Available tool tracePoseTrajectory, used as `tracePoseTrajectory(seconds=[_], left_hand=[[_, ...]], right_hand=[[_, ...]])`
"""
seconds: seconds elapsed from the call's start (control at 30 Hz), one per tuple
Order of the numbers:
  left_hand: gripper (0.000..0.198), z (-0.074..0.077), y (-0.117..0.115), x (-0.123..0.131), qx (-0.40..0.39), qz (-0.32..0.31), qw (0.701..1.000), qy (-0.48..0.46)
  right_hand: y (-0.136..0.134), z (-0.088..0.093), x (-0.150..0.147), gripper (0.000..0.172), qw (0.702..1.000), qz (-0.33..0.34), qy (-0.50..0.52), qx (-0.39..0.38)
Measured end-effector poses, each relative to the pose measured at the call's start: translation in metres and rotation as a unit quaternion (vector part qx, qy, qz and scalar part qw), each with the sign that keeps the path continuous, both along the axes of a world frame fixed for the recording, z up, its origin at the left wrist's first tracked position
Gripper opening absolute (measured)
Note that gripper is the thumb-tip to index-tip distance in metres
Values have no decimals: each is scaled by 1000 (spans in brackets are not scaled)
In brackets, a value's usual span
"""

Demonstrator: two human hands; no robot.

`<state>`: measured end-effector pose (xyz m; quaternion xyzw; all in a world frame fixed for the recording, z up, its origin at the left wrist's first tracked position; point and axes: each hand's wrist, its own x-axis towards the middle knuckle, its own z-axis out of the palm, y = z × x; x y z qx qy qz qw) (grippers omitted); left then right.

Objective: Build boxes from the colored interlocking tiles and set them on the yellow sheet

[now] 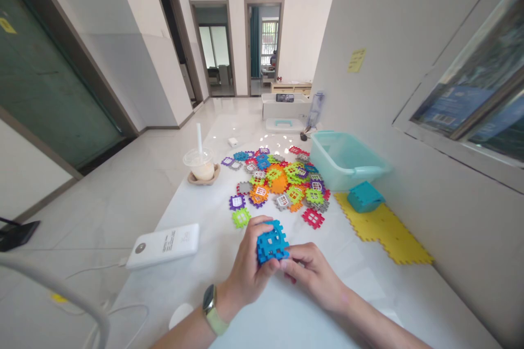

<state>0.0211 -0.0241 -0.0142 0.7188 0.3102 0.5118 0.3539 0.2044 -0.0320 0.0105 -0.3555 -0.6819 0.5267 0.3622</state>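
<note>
Near the front middle of the table, a blue box of interlocking plastic panels with window cut-outs is between my hands. My left hand wraps round its left side, fingers on top and thumb along the lower edge. At the box's lower right corner, the fingers of my right hand pinch together against it; part of the grip is hidden. Beyond the hands spreads a heap of flat notched panels in green, orange, red, purple, grey and blue. A red panel and a green panel lie closest to me.
At right stand a teal bin and a teal block house on a yellow mat of joined panels. A drink cup in a cardboard holder and a white power bank with a cable are at left.
</note>
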Motion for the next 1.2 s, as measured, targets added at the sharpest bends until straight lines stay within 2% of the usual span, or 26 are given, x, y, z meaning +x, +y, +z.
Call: tracePoseTrajectory(seconds=[0.1, 0.47, 0.67, 0.9, 1.0, 1.07, 1.13, 1.2], left_hand=[[42, -2, 0, 0, 20, 0, 1000, -11], [41, -1, -1, -3, 14, -27, 999, -39], [34, 5, -2, -5, 40, -49, 998, -28], [34, 7, -5, -5, 28, -45, 998, -45], [34, 7, -7, -1, -38, -16, 997, -68], [35, 7, -7, 1, -122, 8, 990, -71], [38, 8, -6, 4, -229, 9, 970, -81], [42, 8, -3, 5, -332, -24, 935, -124]], right_hand=[[-2, 1, 0, 44, 1000, 10, -1, -12], [-4, 4, 1, 43, 997, 66, 21, -39], [-4, 4, 3, 44, 998, 48, 42, -17], [-3, -2, 4, 35, 997, -21, 70, -4], [-1, -5, 3, 38, 997, -54, 29, 48], [0, -7, 3, 40, 995, -69, -1, 70], [2, -9, 4, 42, 995, -70, -21, 65], [4, -10, 6, 46, 996, -71, -31, 47]])
